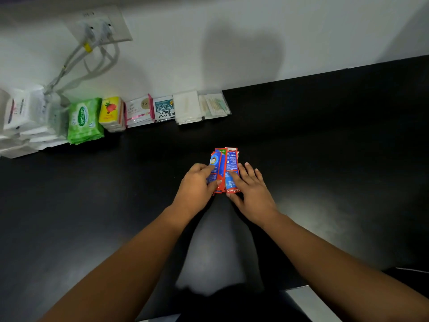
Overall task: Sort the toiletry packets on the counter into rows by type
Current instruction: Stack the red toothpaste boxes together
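Note:
A small stack of red and blue toothpaste sachets (226, 162) lies on the black counter (325, 147) in the middle. My left hand (197, 187) grips the stack's left side, thumb and fingers curled over it. My right hand (251, 191) lies against its right side with a finger on top. Along the wall runs a row of sorted piles: a green wipes pack (84, 120), yellow strawberry sachets (111, 112), pink-edged sachets (139, 110), teal shampoo sachets (164, 109), white packets (187, 106) and clear cotton-swab bags (214, 104).
White packets (25, 122) are heaped at the far left under a wall socket (102, 26) with white cables (76, 59) hanging down. The white wall bounds the counter at the back. The counter's front edge (299, 288) is near my body.

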`<state>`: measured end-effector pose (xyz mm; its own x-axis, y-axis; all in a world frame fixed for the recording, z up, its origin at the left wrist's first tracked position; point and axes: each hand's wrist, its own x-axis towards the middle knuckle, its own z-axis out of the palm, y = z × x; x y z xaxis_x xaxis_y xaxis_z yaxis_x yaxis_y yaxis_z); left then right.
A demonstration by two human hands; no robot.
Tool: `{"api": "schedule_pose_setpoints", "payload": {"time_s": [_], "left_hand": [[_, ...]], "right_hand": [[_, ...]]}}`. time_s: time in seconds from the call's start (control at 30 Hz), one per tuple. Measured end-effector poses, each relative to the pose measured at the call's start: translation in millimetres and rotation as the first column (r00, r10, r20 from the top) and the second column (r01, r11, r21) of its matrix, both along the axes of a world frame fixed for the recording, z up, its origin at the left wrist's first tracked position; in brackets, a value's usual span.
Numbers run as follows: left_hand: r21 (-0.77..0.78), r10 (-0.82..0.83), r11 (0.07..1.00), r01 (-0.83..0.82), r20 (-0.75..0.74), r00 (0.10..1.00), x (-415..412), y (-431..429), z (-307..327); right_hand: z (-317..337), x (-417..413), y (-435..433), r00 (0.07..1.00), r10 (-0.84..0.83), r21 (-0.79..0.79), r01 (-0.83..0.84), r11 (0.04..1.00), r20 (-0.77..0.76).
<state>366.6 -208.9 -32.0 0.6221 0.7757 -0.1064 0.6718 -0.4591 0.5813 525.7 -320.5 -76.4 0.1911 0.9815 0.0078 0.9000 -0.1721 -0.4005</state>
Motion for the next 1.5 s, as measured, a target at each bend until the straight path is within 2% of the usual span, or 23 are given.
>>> {"api": "schedule_pose_setpoints", "payload": {"time_s": [0.2,0.33,0.43,0.63,0.7,0.77,0.87,0.93,1.2,1.3,1.37,1.5], "left_hand": [[-0.04,0.096,0.995,-0.093,0.057,0.994,-2.1,2.3,0.3],[-0.023,0.094,0.995,-0.095,-0.013,0.995,-11.7,3.4,-5.9],[0.005,0.15,0.989,-0.149,-0.019,0.989,-6.9,2.6,-6.7],[-0.024,0.299,0.95,-0.31,-0.208,0.931,3.4,13.3,0.5],[-0.082,0.36,0.924,-0.373,-0.14,0.923,0.9,17.6,2.1],[-0.174,0.421,0.895,-0.412,0.02,0.907,-0.8,20.1,3.9],[-0.405,0.462,0.844,-0.351,0.217,0.86,5.9,17.5,7.9],[-0.425,0.427,0.851,-0.308,0.218,0.877,13.5,13.2,6.5],[-0.104,0.344,0.937,-0.334,0.107,0.933,16.7,6.3,-6.2],[-0.02,0.174,0.985,-0.172,0.111,0.979,7.6,9.4,-8.8],[0.065,0.024,0.998,-0.024,-0.001,1.0,-3.0,12.7,-11.8],[0.085,-0.183,0.976,0.202,-0.192,0.964,-18.1,15.9,-21.9]], "right_hand": [[-0.7,3.4,-3.0,0.995,0.01,0.004,-0.009,1.0,-0.094],[-1.5,9.6,-5.9,0.995,0.084,-0.029,-0.085,0.996,-0.057],[-2.7,8.9,-5.1,0.997,0.074,-0.027,-0.075,0.997,-0.027],[-2.9,5.6,-5.7,0.998,0.057,-0.028,-0.057,0.998,0.016],[-2.9,5.0,-6.5,0.998,0.052,-0.043,-0.051,0.998,0.019],[-3.7,5.1,-6.8,0.999,0.054,-0.054,-0.053,0.997,0.005],[-4.8,5.3,-6.5,0.998,0.06,-0.046,-0.059,0.997,0.017],[-4.5,4.6,-5.2,0.999,0.05,-0.032,-0.05,0.998,0.016],[-4.7,2.1,-4.4,1.0,0.016,-0.012,-0.016,1.0,0.007],[-4.6,3.3,-5.0,1.0,0.024,-0.012,-0.024,1.0,-0.005],[-5.4,4.7,-4.7,0.999,0.036,-0.02,-0.036,0.999,0.005],[-5.9,5.2,-3.3,0.998,0.045,-0.025,-0.044,0.999,0.038]]}}
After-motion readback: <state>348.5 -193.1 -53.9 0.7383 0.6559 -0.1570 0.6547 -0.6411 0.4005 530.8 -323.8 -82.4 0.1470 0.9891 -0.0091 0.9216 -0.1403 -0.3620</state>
